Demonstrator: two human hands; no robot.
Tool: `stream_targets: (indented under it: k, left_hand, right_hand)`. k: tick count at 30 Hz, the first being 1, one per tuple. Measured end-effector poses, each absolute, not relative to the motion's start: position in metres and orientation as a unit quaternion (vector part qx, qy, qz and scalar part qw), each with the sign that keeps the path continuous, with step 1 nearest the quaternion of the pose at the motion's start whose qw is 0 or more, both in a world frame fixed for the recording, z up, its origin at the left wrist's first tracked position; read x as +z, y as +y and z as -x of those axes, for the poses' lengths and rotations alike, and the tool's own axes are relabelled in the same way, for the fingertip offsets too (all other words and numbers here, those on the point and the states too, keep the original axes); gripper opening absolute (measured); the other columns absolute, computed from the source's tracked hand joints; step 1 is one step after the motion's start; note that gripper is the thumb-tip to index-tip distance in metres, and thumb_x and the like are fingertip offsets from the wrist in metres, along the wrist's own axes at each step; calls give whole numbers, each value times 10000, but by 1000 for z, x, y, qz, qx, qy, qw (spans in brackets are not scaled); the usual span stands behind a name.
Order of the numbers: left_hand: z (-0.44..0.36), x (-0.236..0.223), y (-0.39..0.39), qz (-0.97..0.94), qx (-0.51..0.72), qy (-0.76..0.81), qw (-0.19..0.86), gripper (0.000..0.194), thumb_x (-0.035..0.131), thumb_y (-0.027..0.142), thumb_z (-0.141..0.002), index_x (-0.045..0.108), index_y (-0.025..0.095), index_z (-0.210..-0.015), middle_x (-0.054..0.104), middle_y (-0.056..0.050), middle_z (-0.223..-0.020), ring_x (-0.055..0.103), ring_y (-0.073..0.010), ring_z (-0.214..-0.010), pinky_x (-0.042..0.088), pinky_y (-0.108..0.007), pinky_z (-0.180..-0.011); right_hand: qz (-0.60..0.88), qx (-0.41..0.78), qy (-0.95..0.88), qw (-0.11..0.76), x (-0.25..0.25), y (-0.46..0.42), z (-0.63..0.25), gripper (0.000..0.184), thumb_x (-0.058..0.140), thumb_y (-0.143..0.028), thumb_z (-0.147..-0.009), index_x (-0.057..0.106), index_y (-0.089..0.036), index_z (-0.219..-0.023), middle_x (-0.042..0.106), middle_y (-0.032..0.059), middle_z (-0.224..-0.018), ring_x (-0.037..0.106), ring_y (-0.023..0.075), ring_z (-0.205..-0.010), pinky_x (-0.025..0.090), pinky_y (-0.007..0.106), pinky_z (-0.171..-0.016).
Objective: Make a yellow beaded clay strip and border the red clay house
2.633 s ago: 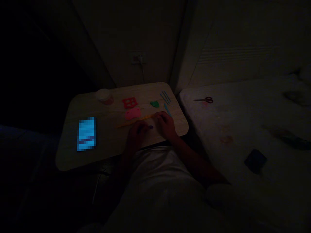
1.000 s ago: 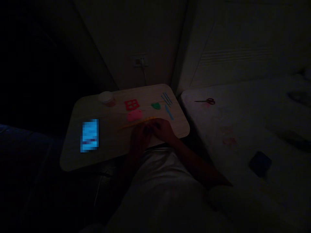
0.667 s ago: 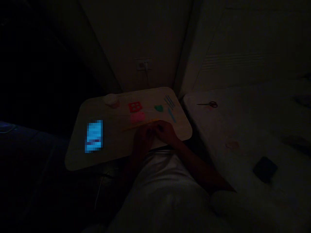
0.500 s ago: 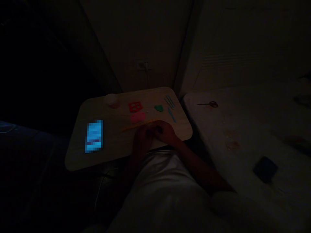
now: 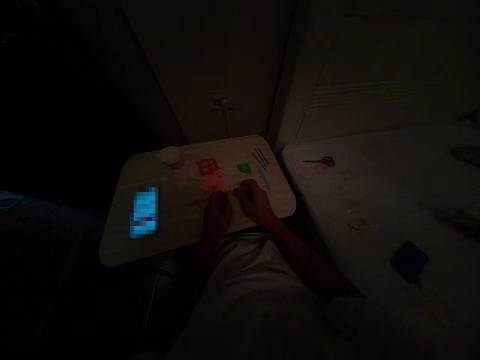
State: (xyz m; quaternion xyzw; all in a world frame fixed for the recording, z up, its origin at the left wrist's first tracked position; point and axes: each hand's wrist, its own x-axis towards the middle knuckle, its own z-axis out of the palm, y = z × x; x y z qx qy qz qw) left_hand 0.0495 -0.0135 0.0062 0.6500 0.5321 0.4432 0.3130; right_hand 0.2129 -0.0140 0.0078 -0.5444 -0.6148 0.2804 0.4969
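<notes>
Darkness fills the room, and a pale table (image 5: pixel 180 220) with rounded corners stands out of it, close in front of the person's light clothing (image 5: pixel 258 270). Both hands are over its near edge, a little apart. The left hand (image 5: pixel 217 212) is partly closed, its fingers curled towards the thumb; it is too dim to tell whether it has hold of anything. The right hand (image 5: pixel 257 202) has its thumb and fingers drawn together on a small purple piece (image 5: pixel 238 191), which sits at the fingertips between the two hands.

Just beyond the hands, an orange strip (image 5: pixel 228 189) runs slantwise across the table, its right end partly hidden by the right hand. To the left lies a bright blue blurred rectangle (image 5: pixel 145 212). Past the strip is a pink piece (image 5: pixel 212 182), with a blue knife (image 5: pixel 264 179) off to the right. Farther back are a red frame (image 5: pixel 208 166) with openings, a green lump (image 5: pixel 244 168), a round tub (image 5: pixel 172 157) and thin blue sticks (image 5: pixel 261 159).

On the white surface (image 5: pixel 330 195) at the right are a dark square thing (image 5: pixel 409 261) and, farther off, scissors (image 5: pixel 320 161). Behind the table, a cord (image 5: pixel 227 122) hangs from a wall socket (image 5: pixel 220 103).
</notes>
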Motion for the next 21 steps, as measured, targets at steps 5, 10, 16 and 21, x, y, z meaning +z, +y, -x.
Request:
stream_targets:
  k: [5,10,16,21]
  left_hand:
    - [-49,5,-14,-650,444,526,322,127,591,235,-841,550,220,-960,630,-9,-864,609,-168,-792,497,-274,-740]
    - [-48,7,-14,-659,437,511,337,203,563,142,-769,545,218,-957,624,0,-860,603,-164,-793,493,-273,-756]
    - [-46,5,-14,-658,439,507,343,216,550,126,-755,555,217,-951,637,-1,-878,609,-166,-818,493,-279,-783]
    - [-43,3,-13,-637,473,498,349,203,544,129,-745,576,213,-928,641,-1,-873,611,-170,-830,494,-281,-790]
  right_hand:
    - [553,222,-643,481,5,-13,-213,92,548,-163,-865,618,-206,-908,716,79,-922,652,221,-875,500,351,-813]
    - [545,196,-667,469,4,-12,-213,134,543,-122,-829,644,-201,-866,716,96,-926,643,251,-934,484,393,-887]
    - [520,261,-633,511,10,-17,-212,145,522,-196,-898,616,-198,-1009,725,72,-944,671,214,-863,511,337,-799]
    - [531,230,-695,428,7,-16,-212,130,565,-199,-881,659,-199,-971,720,74,-931,645,223,-863,486,339,-799]
